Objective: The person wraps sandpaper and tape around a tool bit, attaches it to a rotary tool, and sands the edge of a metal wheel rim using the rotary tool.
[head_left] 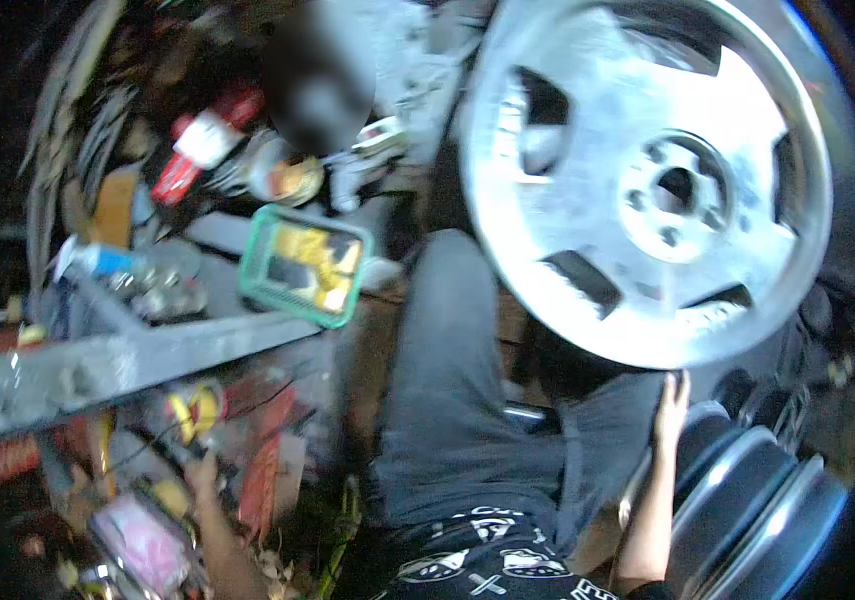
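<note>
A large silver alloy wheel [637,290] fills the upper right, its spoked face toward me. My right hand [672,405] is at its lower edge, fingers pointing up and holding the rim. At the lower left, my left hand [204,476] reaches over the cluttered floor, just below a yellow round object [197,411] with a thin dark cord near it. Blur hides the fingers of that hand, and whether it holds anything is unclear. The wheel's back side is hidden.
A green basket [256,255] with yellow items lies left of my knee. Further left are a metal beam [137,362], a red bottle [179,176] with a white label and a clear spray bottle [152,280]. More wheels [747,490] stand at the lower right. A pink item [142,540] lies lower left.
</note>
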{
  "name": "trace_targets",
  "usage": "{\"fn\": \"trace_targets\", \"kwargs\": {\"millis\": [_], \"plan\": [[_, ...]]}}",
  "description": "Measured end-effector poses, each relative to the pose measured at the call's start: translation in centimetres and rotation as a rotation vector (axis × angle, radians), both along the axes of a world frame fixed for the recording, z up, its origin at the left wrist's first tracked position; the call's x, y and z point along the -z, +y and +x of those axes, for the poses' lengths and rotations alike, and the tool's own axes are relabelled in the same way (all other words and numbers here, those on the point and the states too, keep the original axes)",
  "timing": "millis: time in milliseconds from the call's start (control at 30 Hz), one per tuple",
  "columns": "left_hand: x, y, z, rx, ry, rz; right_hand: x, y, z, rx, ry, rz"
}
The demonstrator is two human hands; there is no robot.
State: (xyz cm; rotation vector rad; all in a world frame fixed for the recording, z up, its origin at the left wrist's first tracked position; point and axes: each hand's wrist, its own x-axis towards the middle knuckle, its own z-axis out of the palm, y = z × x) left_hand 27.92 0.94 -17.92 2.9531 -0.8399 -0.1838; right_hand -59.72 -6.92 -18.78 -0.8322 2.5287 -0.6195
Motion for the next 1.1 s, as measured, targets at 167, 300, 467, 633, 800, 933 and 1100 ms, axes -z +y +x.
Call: {"fn": "trace_targets", "kwargs": {"millis": [167,300,467,633,800,933,1100], "plan": [[-8.2,0.7,-12.5,-0.262,0.812,-0.319,0.4,0.1,0.5,0.046,0.010,-0.081],[-9.4,2.4,-18.4,0.460,0.468,-0.002,0.8,0.6,0.0,0.041,-0.085,-0.157],[-16.1,-10.9,-34.2,0.793,0.550,0.170,-7.2,0.0,7.2,-0.169,0.167,-0.291],[-13.8,-17.2,-44.7,1.313,1.070,-0.083,-14.4,-6.3,18.6,-0.526,-0.654,-0.490],[-12.8,-17.0,-50.6,1.397,1.265,0.069,-14.5,-5.6,20.2,-0.206,-1.041,-0.531],[-11.2,-15.4,-50.9,1.324,1.385,0.185,-13.1,-3.6,19.3,-0.162,-1.034,-0.359],[-11.5,-17.7,-50.6,1.147,1.363,-0.007,-12.2,-2.7,19.8,-0.274,-0.877,-0.444]]}}
